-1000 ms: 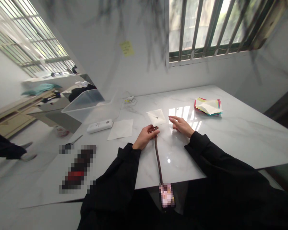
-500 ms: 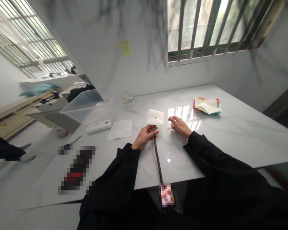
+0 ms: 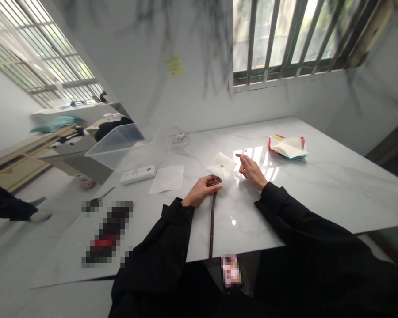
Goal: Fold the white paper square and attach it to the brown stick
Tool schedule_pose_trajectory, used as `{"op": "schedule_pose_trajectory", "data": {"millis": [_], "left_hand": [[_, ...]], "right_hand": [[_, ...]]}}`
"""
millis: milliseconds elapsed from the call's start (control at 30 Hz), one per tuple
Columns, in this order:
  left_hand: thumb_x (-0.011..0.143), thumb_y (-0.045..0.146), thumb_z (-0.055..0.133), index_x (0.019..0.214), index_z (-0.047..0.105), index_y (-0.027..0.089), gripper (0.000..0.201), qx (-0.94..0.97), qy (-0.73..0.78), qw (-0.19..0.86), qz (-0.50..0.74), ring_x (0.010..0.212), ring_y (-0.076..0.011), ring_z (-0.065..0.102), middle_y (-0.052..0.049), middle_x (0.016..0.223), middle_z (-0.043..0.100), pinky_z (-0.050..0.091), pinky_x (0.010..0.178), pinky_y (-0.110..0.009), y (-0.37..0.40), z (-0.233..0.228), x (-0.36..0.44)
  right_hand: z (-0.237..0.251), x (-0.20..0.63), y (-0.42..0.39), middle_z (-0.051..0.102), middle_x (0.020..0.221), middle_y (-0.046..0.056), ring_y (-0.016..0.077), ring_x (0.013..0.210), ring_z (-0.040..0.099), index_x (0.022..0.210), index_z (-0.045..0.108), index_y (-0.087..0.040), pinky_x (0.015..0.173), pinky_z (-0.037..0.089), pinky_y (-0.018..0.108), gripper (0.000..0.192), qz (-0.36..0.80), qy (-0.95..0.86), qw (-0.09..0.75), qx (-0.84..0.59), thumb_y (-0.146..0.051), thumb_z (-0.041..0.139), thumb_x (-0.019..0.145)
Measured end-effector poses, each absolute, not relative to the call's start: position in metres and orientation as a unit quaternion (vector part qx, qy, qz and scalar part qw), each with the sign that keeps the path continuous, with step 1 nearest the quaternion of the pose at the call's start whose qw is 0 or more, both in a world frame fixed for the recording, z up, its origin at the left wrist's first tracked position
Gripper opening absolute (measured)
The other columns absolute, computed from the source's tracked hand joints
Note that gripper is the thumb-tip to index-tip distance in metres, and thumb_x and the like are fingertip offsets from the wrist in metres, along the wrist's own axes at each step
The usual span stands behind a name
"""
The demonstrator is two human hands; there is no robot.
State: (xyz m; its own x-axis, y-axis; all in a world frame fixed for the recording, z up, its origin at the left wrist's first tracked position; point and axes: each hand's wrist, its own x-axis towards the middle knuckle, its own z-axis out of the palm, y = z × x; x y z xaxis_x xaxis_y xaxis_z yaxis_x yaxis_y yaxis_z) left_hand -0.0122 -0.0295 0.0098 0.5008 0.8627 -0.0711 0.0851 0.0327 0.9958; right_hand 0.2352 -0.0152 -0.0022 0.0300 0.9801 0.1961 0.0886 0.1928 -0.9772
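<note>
Head camera here, so we're looking down at a white marbled table [image 3: 318,194] with two bare hands working over it. The left hand [image 3: 203,191] is pinching a thin brown stick [image 3: 212,221] up near its top end, thumb and fingers closed around it, and the stick is running down to the table's near edge. The white paper pinwheel [image 3: 226,163], with a small dark dot at its middle, is sitting right above those fingertips; the hand is covering the spot where stick and paper would be meeting, so I can't tell how they're joined. The right hand [image 3: 252,171] is hovering just to the right of the pinwheel, index finger sticking out, the other fingers loosely curled, holding nothing; can't really tell if it's touching the paper. Over on the left, a loose white sheet [image 3: 167,179] is lying beside a white oblong device [image 3: 138,175], with a clear plastic bin [image 3: 114,150] standing behind them. Scissors [image 3: 106,194] are lying nearer, by a pixelated dark item [image 3: 111,229] I can't make out. Far right, a stack of coloured papers [image 3: 288,148] is sitting well apart from everything, and a yellow sticky note [image 3: 174,66] is hanging on the wall.
</note>
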Motion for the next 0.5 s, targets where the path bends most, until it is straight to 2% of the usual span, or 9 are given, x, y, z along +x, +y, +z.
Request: {"op": "schedule_pose_trajectory", "data": {"millis": [100,167,233,300,333,400,500], "left_hand": [[0.074,0.041,0.089,0.101,0.071,0.015,0.042,0.625,0.383,0.604,0.313,0.073,-0.0120,0.056,-0.004,0.093,0.066,0.044,0.065,-0.025,-0.0294,0.0095,-0.0140],[0.074,0.042,0.089,0.103,0.071,0.015,0.044,0.622,0.391,0.600,0.315,0.071,-0.0119,0.055,-0.004,0.090,0.067,0.043,0.065,-0.025,-0.0292,0.0086,-0.0144],[0.074,0.043,0.089,0.105,0.071,0.014,0.046,0.622,0.397,0.597,0.315,0.071,-0.0119,0.055,-0.003,0.087,0.066,0.043,0.065,-0.026,-0.0289,0.0076,-0.0145],[0.075,0.043,0.089,0.105,0.071,0.014,0.045,0.621,0.396,0.597,0.317,0.070,-0.0116,0.055,-0.002,0.084,0.065,0.043,0.065,-0.025,-0.0287,0.0067,-0.0143],[0.074,0.042,0.089,0.103,0.071,0.015,0.044,0.619,0.394,0.599,0.320,0.070,-0.0116,0.055,-0.002,0.084,0.065,0.043,0.065,-0.025,-0.0287,0.0065,-0.0141],[0.073,0.042,0.089,0.100,0.070,0.015,0.042,0.614,0.391,0.602,0.329,0.070,-0.0117,0.056,-0.002,0.085,0.064,0.044,0.064,-0.025,-0.0289,0.0066,-0.0136],[0.073,0.041,0.090,0.097,0.070,0.016,0.040,0.610,0.392,0.601,0.337,0.069,-0.0124,0.057,-0.002,0.084,0.065,0.044,0.063,-0.025,-0.0297,0.0075,-0.0128]], "right_hand": [[-0.0031,0.2404,-0.0121,0.045,0.055,-0.006,0.0109,0.048,0.037,0.127,0.070,-0.013,0.050,0.032,0.025,0.077,0.393,-0.548,0.548,-0.495,-0.079,0.050,0.093],[-0.0043,0.2431,-0.0099,0.043,0.051,-0.006,0.0111,0.047,0.038,0.105,0.075,-0.012,0.050,0.032,0.026,0.074,0.382,-0.536,0.547,-0.516,-0.081,0.051,0.090],[-0.0056,0.2451,-0.0078,0.040,0.046,-0.004,0.0117,0.046,0.038,0.080,0.072,-0.014,0.049,0.032,0.028,0.073,0.367,-0.516,0.549,-0.546,-0.083,0.050,0.089],[-0.0059,0.2462,-0.0065,0.038,0.044,-0.003,0.0124,0.045,0.038,0.069,0.066,-0.016,0.048,0.031,0.029,0.073,0.358,-0.496,0.551,-0.567,-0.085,0.049,0.088],[-0.0055,0.2463,-0.0064,0.039,0.044,-0.003,0.0127,0.045,0.039,0.069,0.066,-0.016,0.048,0.032,0.029,0.073,0.360,-0.492,0.551,-0.570,-0.085,0.049,0.088],[-0.0035,0.2458,-0.0077,0.042,0.047,-0.004,0.0131,0.046,0.041,0.082,0.071,-0.015,0.049,0.033,0.028,0.074,0.376,-0.498,0.544,-0.561,-0.085,0.049,0.088],[0.0000,0.2435,-0.0118,0.046,0.053,-0.006,0.0132,0.048,0.043,0.119,0.070,-0.012,0.051,0.036,0.027,0.079,0.402,-0.519,0.535,-0.532,-0.082,0.051,0.089]]}}
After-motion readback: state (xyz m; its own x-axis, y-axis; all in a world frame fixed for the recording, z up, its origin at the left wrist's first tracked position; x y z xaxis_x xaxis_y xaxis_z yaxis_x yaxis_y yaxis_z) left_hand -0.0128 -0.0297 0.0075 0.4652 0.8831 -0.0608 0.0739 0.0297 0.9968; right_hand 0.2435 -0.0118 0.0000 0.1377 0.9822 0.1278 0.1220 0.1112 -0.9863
